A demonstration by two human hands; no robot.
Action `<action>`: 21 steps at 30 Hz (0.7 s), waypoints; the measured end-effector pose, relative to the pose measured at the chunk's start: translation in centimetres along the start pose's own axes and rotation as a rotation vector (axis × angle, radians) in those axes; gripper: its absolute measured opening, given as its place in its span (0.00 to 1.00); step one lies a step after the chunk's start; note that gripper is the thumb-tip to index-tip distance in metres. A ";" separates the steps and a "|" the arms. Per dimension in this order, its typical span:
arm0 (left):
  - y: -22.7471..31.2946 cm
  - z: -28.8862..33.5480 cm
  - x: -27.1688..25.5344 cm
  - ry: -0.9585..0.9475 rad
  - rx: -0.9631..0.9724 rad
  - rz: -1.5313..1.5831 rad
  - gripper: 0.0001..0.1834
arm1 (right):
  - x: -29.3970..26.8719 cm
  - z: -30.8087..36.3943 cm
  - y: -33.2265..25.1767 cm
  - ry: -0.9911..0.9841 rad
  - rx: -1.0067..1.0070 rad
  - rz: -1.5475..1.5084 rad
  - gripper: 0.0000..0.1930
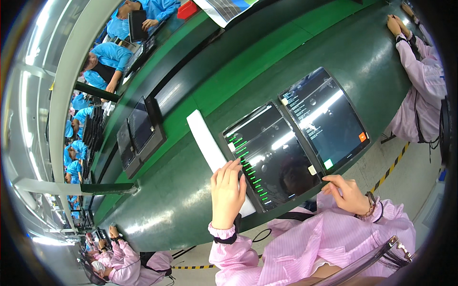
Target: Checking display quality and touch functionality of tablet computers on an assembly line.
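Two dark tablets lie side by side on the green bench. The left tablet (pixel 274 162) shows a column of green text lines along its left side, and light glares off its screen. On the right tablet (pixel 327 117) there is small white text, with a green square and an orange square near its lower edge. My left hand (pixel 228 193) lies with fingers stretched along the left tablet's left edge, over a long white strip (pixel 205 138). My right hand (pixel 347 194) is at the left tablet's lower right corner, index finger extended to its edge, holding nothing visible.
Across the bench (pixel 162 209), a conveyor carries dark devices in a grey tray (pixel 140 136). People in blue work beyond it, and people in pink sit to both sides along my bench. A red bin (pixel 187 9) stands at the far side. Upright posts rise at left.
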State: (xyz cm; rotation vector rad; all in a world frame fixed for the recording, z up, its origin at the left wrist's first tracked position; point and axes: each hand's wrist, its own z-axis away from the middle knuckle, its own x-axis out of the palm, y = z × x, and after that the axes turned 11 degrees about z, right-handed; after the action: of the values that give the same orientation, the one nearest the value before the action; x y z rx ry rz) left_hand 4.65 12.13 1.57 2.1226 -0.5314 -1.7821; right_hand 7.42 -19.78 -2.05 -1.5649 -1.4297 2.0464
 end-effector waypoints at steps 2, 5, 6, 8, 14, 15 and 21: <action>0.0 -0.6 0.6 0.014 -0.003 0.006 0.16 | 0.1 0.0 0.0 -0.012 0.022 -0.013 0.10; -0.3 -1.5 1.2 0.031 -0.003 -0.005 0.18 | 0.0 -0.4 -0.1 -0.018 -0.006 -0.006 0.10; -0.5 -1.8 1.4 0.033 0.005 -0.016 0.19 | 0.0 -0.6 -0.1 -0.015 -0.024 0.009 0.10; -1.0 -2.0 1.7 0.005 0.000 -0.012 0.18 | 0.1 -0.7 0.1 -0.013 -0.041 0.026 0.10; -0.9 -2.0 1.4 -0.008 -0.015 -0.004 0.16 | 0.4 -0.4 0.4 -0.016 -0.047 0.060 0.09; -0.8 -1.9 1.4 0.009 -0.018 -0.022 0.16 | 0.1 -0.4 0.2 -0.035 -0.046 0.050 0.10; 0.6 -0.1 0.9 0.014 -0.059 0.025 0.15 | -0.5 0.1 0.5 -0.015 -0.063 0.055 0.10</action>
State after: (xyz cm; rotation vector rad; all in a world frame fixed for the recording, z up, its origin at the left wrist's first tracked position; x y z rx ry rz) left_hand 4.82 11.12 1.09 2.0783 -0.4930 -1.7470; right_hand 7.75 -20.41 -2.15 -1.6343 -1.4862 2.0664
